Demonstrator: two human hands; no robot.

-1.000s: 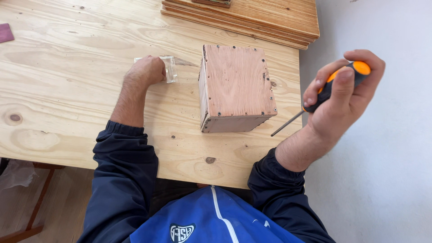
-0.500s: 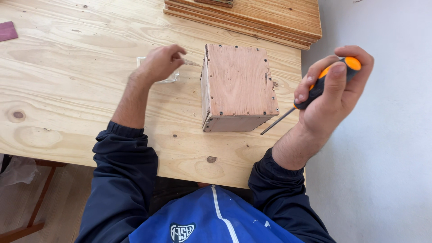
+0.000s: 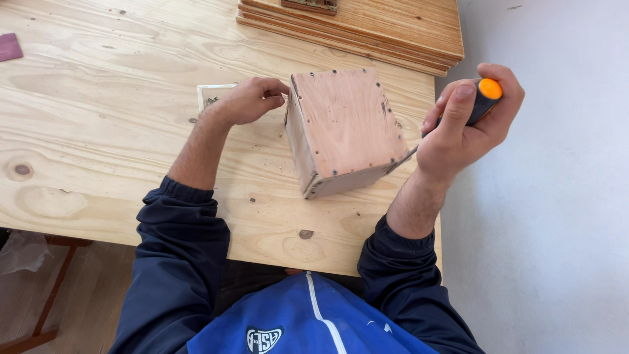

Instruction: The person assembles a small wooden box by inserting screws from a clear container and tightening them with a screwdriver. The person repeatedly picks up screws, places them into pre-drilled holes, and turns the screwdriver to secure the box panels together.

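Two hands at work on a pale plywood tabletop (image 3: 98, 151). Stacked boards (image 3: 367, 29) sit along the top edge of the frame. Wooden box (image 3: 347, 128), centre frame, looks closed up: fasteners dot its top face along every edge, so assembly seems mostly done. Right hand (image 3: 468, 124) is clenched around a black-and-orange screwdriver (image 3: 481, 98), tip at the box's lower right corner, out past the tabletop's right edge. Left hand (image 3: 246, 98) is loosely curled, fingertips pinched, whether on something I cannot tell, over a small clear packet (image 3: 209, 95) just left of the box. Plenty of bare room left of frame.

One head camera looks steeply down, close over the table (image 3: 98, 151)
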